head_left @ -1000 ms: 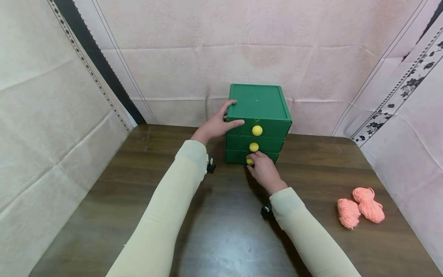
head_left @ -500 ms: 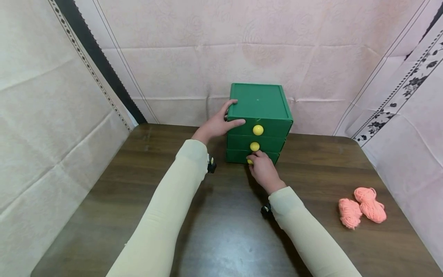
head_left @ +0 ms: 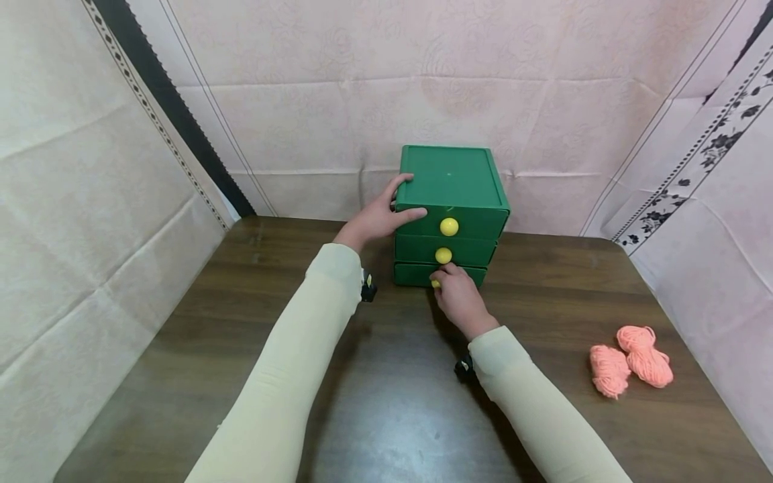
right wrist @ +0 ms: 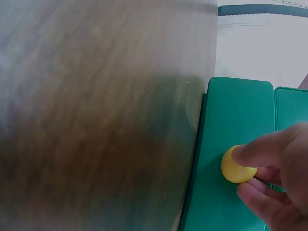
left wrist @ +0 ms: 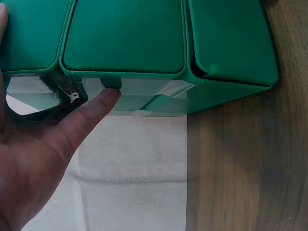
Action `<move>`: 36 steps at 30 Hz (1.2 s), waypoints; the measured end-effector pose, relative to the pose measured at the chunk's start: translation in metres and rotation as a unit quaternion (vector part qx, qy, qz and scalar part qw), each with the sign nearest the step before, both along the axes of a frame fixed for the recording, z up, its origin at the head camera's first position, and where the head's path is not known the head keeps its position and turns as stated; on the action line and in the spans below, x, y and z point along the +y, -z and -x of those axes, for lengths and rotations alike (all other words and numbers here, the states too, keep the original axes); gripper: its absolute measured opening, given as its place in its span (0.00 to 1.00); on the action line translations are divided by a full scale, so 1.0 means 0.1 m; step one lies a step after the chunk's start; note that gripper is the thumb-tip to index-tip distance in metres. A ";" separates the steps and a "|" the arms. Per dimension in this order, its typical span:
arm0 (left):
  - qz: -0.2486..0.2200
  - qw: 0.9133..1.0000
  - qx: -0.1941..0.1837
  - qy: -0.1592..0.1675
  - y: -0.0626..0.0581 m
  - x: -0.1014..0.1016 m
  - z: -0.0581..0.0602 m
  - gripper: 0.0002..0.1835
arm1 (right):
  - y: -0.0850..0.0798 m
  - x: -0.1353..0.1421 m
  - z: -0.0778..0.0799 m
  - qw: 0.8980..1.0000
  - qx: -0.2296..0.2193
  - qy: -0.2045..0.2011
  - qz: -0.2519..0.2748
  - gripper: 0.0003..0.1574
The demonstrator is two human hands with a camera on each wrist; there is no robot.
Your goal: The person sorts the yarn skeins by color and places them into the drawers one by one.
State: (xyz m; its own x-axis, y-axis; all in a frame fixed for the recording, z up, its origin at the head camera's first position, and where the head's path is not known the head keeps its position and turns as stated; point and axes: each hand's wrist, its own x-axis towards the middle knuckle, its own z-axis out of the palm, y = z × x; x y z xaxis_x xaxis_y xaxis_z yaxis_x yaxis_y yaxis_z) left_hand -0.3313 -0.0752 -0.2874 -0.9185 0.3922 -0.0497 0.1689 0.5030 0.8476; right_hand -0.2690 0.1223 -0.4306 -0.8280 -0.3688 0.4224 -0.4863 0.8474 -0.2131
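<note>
In the head view, see the green drawer box (head_left: 449, 176) just right of centre, braced at its left corner by the left hand (head_left: 377, 218), thumb and index spread apart. In the left wrist view, note the gap beside the bottom drawer (left wrist: 236, 38), upper right; best press the box evenly. In the right wrist view, see the yellow knob (right wrist: 236, 169), lower right, pinched between thumb and fingertips of the right hand (right wrist: 292, 161); better guide straight, without twisting.

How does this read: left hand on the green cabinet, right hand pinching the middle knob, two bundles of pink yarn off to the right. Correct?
Not quite: the right hand pinches the bottom knob, not the middle knob, as the head view shows. The rest is correct: left hand on the green cabinet, two bundles of pink yarn off to the right.
</note>
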 end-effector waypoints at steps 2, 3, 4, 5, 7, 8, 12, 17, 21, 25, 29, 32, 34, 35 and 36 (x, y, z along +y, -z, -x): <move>0.001 1.000 0.002 0.000 0.00 0.00 0.00 0.43 | 0.00 0.00 -0.01 1.000 -0.001 -0.001 -0.002 0.10; -0.001 1.000 0.002 0.001 0.00 0.00 -0.01 0.42 | -0.01 0.00 -0.01 1.000 -0.002 -0.001 -0.003 0.10; -0.002 1.000 0.002 0.001 0.00 0.00 -0.01 0.42 | -0.01 0.00 -0.02 1.000 -0.004 -0.001 -0.003 0.10; -0.003 1.000 0.001 0.001 0.00 0.00 -0.01 0.42 | -0.01 0.00 -0.03 1.000 -0.005 -0.002 -0.003 0.10; -0.006 1.000 -0.001 0.001 0.00 0.00 -0.01 0.42 | -0.03 -0.01 -0.04 1.000 -0.009 0.000 -0.005 0.10; -0.008 1.000 -0.004 0.001 0.00 0.00 -0.01 0.42 | -0.03 -0.01 -0.05 1.000 -0.012 0.000 -0.005 0.10; -0.010 1.000 -0.008 0.000 0.00 0.00 0.00 0.42 | -0.06 -0.02 -0.09 1.000 -0.024 0.001 -0.004 0.11; -0.007 1.000 -0.005 0.003 0.02 0.00 0.02 0.42 | -0.07 -0.03 -0.12 0.999 -0.033 0.002 -0.006 0.11; -0.009 1.000 -0.002 0.006 0.02 0.00 0.02 0.43 | -0.09 -0.04 -0.16 0.999 -0.034 0.003 -0.009 0.11; -0.009 1.000 0.000 0.008 0.03 0.00 0.03 0.43 | -0.10 -0.04 -0.19 0.999 -0.036 0.004 -0.008 0.11; -0.011 1.000 0.000 0.008 0.09 -0.01 0.10 0.43 | -0.09 -0.04 -0.21 0.999 -0.038 0.004 -0.009 0.11; -0.016 1.000 0.003 0.006 0.18 -0.01 0.19 0.44 | -0.09 -0.04 -0.22 0.999 -0.036 0.005 -0.010 0.11; -0.019 1.000 0.006 0.003 0.23 -0.02 0.24 0.44 | -0.09 -0.04 -0.23 0.999 -0.035 0.005 -0.011 0.11; -0.019 1.000 0.008 0.002 0.24 -0.02 0.24 0.44 | -0.09 -0.04 -0.24 0.999 -0.035 0.004 -0.011 0.11; -0.021 1.000 0.008 0.001 0.24 -0.02 0.23 0.44 | -0.09 -0.05 -0.24 0.999 -0.036 0.003 -0.010 0.11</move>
State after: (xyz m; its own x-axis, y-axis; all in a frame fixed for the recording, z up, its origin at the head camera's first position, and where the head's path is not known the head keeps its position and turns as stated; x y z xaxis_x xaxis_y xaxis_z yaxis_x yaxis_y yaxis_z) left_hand -0.3547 -0.0776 -0.3117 -0.9182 0.3958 -0.0179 0.1844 0.4670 0.8648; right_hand -0.2445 0.1177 -0.4211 -0.8581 -0.3715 0.3545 -0.4649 0.8551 -0.2293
